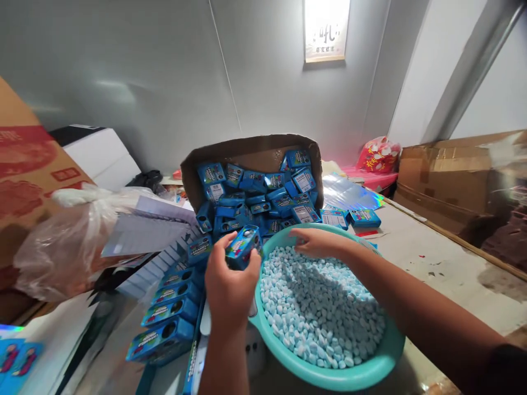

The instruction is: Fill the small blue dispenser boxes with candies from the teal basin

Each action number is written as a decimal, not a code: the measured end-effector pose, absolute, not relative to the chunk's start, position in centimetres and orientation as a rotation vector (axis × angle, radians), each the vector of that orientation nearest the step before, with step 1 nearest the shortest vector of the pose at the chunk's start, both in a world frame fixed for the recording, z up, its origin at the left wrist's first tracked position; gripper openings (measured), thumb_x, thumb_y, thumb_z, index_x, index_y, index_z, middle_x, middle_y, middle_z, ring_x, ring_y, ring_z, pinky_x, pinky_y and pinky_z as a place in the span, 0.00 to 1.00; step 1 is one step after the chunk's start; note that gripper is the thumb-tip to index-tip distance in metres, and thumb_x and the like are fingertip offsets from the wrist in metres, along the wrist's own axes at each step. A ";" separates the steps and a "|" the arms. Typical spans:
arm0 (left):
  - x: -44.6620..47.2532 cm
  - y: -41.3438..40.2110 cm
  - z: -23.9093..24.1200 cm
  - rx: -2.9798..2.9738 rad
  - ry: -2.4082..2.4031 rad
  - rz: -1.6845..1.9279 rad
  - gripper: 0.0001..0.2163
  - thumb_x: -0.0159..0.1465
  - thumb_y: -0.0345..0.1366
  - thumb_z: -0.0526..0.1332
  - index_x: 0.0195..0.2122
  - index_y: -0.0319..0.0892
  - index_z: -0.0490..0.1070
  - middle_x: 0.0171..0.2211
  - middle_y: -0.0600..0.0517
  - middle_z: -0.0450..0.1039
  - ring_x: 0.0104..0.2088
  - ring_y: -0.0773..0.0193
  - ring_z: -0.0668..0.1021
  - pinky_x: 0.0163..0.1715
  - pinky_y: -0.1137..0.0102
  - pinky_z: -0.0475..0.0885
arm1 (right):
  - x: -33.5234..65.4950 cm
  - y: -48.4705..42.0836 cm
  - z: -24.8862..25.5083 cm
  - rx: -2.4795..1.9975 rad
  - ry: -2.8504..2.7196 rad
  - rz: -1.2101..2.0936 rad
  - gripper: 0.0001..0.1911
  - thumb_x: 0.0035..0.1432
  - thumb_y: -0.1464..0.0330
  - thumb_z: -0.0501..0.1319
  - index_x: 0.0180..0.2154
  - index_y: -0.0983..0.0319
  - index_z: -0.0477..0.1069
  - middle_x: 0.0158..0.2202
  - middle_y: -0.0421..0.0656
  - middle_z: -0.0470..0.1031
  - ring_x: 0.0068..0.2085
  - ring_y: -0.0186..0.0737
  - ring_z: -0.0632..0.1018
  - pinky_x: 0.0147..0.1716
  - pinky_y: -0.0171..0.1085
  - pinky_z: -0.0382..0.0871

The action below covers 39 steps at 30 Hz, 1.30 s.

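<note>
While the left hand (228, 282) clasps a glossy blue box (244, 246), the right's (316, 242) grasp — unclear.

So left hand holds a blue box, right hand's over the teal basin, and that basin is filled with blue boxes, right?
Not quite: in the head view the teal basin is filled with small pale blue and white pieces, not boxes. The left hand does hold a blue box, and the right hand is over the basin.
</note>
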State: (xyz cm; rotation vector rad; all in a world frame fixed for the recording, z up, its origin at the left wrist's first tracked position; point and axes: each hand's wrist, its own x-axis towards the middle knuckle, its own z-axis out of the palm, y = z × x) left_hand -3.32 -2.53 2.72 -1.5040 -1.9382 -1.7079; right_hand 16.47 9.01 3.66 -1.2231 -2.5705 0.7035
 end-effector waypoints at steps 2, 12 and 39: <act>-5.5 -4.0 3.9 -1.476 -2.093 -1.552 0.20 0.56 0.45 0.67 0.49 0.49 0.71 0.45 0.50 0.77 0.42 0.55 0.79 0.45 0.62 0.73 | 15.9 8.8 3.0 -1.134 -2.683 0.678 0.20 0.55 0.68 0.62 0.51 0.62 0.73 0.46 0.47 0.77 0.40 0.41 0.76 0.36 0.35 0.65; -13.6 -6.2 0.9 -1.860 -2.422 -0.974 0.14 0.52 0.50 0.66 0.31 0.46 0.69 0.31 0.53 0.75 0.33 0.57 0.77 0.32 0.67 0.69 | 14.2 9.7 0.6 -1.017 -2.970 0.599 0.22 0.49 0.58 0.69 0.45 0.62 0.77 0.41 0.43 0.79 0.37 0.39 0.74 0.31 0.32 0.59; -12.9 -7.7 1.9 -1.224 -2.187 -1.282 0.14 0.66 0.49 0.58 0.34 0.45 0.73 0.31 0.53 0.76 0.34 0.59 0.77 0.36 0.66 0.67 | 14.4 8.9 1.4 -0.969 -2.996 0.684 0.16 0.52 0.63 0.71 0.42 0.63 0.77 0.39 0.44 0.79 0.35 0.37 0.73 0.32 0.33 0.59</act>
